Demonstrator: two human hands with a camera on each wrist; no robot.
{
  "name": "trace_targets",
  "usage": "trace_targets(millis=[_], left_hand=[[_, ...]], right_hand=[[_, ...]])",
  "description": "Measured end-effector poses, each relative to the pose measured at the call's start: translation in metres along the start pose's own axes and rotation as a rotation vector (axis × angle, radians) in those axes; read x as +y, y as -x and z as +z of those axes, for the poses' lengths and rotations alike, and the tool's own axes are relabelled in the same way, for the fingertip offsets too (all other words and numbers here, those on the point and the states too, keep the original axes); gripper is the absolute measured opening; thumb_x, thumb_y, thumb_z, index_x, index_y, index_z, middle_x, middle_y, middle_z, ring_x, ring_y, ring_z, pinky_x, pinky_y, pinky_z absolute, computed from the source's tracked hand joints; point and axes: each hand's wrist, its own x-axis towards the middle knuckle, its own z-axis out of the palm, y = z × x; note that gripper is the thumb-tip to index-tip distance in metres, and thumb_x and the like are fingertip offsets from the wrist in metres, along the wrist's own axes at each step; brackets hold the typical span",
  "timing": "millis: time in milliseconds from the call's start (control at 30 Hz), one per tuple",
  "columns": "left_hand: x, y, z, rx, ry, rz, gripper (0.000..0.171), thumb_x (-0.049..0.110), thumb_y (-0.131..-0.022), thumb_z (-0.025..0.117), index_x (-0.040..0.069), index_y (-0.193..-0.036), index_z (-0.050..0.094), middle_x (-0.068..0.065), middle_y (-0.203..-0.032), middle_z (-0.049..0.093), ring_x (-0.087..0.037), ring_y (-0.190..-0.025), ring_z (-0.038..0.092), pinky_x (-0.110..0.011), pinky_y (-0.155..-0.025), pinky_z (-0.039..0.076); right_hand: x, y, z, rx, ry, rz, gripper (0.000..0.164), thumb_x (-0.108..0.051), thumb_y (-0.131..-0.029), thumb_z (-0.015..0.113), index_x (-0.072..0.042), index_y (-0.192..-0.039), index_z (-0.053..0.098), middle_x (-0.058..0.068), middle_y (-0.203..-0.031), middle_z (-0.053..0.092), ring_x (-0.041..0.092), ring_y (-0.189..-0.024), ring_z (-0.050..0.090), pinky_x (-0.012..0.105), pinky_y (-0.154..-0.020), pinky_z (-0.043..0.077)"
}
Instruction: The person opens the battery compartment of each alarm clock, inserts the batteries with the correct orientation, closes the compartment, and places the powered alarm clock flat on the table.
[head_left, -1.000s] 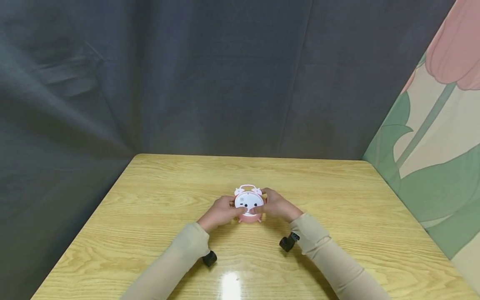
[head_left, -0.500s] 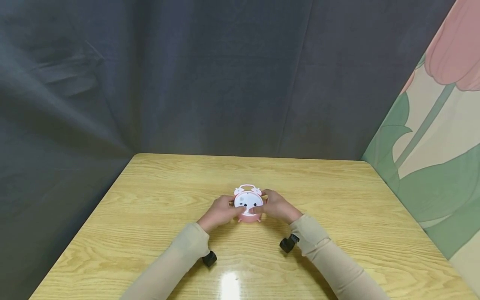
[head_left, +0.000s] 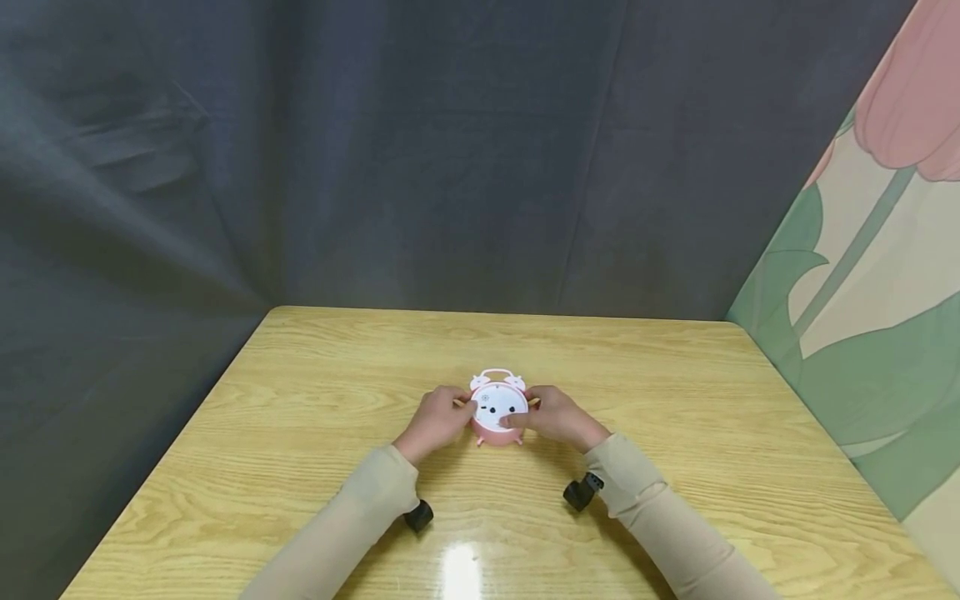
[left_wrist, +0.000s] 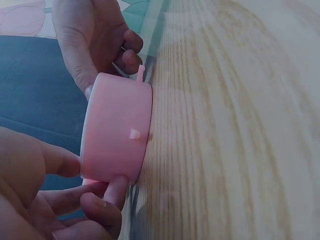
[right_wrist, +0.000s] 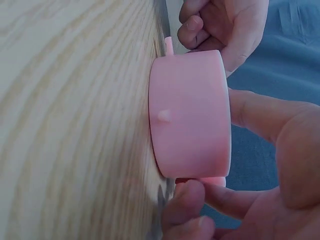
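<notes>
A pink twin-bell alarm clock (head_left: 497,407) lies flat on the table, its white round side up with small dark spots on it. Its bells and white handle point away from me, its two small feet toward me. My left hand (head_left: 437,423) holds the clock's left side, thumb at the rim. On the right, my right hand (head_left: 561,417) grips the other side, its thumb lying over the white surface. Both wrist views show the pink side wall (left_wrist: 117,127) close to the tabletop, with fingers of each hand curled against it. The underside is hidden.
The wooden table (head_left: 337,358) extends around the clock on all sides. A dark curtain (head_left: 450,150) hangs behind and to the left. At the right stands a floral-patterned cloth (head_left: 885,333). Each wrist carries a small black camera (head_left: 418,517).
My left thumb has drawn back from the white surface to the clock's left rim. The right hand has shifted very slightly, its thumb still on the clock. The clock has hardly moved.
</notes>
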Motion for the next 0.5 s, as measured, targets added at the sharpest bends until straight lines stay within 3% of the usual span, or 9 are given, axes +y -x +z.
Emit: trace_targets(millis=[267, 500], left_hand=[[-0.007, -0.006, 0.0, -0.003, 0.016, 0.028, 0.028, 0.016, -0.099, 0.057, -0.001, -0.115, 0.071, -0.008, -0.084, 0.067, -0.01, -0.059, 0.046, -0.023, -0.055, 0.039], [-0.016, -0.009, 0.0, 0.004, 0.052, 0.038, 0.025, 0.013, -0.1, 0.058, -0.002, -0.114, 0.072, -0.011, -0.09, 0.067, -0.012, -0.063, 0.046, -0.024, -0.058, 0.039]], right_hand=[[-0.008, 0.004, -0.004, 0.051, 0.03, -0.009, 0.064, -0.041, -0.08, 0.082, -0.002, -0.126, 0.06, 0.008, -0.09, 0.059, 0.021, -0.077, 0.052, 0.03, -0.063, 0.041], [-0.013, 0.01, -0.004, 0.095, 0.093, -0.123, 0.073, -0.032, -0.072, 0.088, 0.0, -0.131, 0.058, 0.013, -0.102, 0.062, 0.023, -0.084, 0.056, 0.03, -0.066, 0.046]])
